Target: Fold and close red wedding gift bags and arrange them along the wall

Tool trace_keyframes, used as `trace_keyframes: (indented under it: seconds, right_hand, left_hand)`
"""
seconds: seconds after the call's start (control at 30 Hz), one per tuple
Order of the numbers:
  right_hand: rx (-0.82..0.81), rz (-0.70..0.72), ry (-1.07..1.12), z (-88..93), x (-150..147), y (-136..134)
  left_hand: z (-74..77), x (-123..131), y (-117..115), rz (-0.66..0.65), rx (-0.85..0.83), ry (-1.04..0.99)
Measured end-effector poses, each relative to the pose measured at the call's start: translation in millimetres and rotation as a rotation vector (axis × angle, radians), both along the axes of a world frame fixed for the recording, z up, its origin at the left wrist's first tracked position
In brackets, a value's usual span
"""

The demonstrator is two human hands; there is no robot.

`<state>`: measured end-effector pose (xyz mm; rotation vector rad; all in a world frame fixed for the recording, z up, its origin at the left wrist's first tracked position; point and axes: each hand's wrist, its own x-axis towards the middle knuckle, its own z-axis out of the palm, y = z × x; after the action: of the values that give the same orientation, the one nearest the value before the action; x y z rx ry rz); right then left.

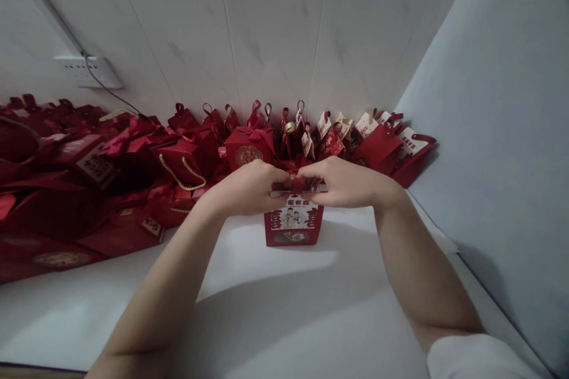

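Observation:
A red and white gift box (pixel 294 219) with a printed couple and red characters stands upright on the white table (pixel 284 308). My left hand (pixel 249 186) grips the top of this box from the left, thumb and fingers pinched at its upper edge. From the other side my right hand (pixel 342 182) pinches the same top edge. A red ribbon (pixel 297 182) shows between the two thumbs. The fingers partly hide the box's top.
Behind the hands stands a row of red gift boxes with ribbon loops, among them a square red box (pixel 249 145). A red bag with gold cord handles (pixel 189 157) and many more boxes fill the left. A wall socket (pixel 89 71) hangs above; a pale panel (pixel 498 130) bounds the right.

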<state>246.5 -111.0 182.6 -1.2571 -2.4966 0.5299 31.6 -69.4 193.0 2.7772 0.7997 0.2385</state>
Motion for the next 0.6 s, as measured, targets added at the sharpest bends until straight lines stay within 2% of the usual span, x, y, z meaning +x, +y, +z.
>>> trace_keyframes:
  seconds: [0.43, 0.6]
  right_hand:
    - [-0.017, 0.038, 0.014, 0.8, -1.7, 1.2]
    - [-0.038, 0.031, 0.013, 0.9, -3.8, 0.6]
  left_hand:
    - [0.7, -0.4, 0.7, -0.067, -0.041, -0.064]
    - [0.7, -0.2, 0.0, -0.052, -0.050, -0.060]
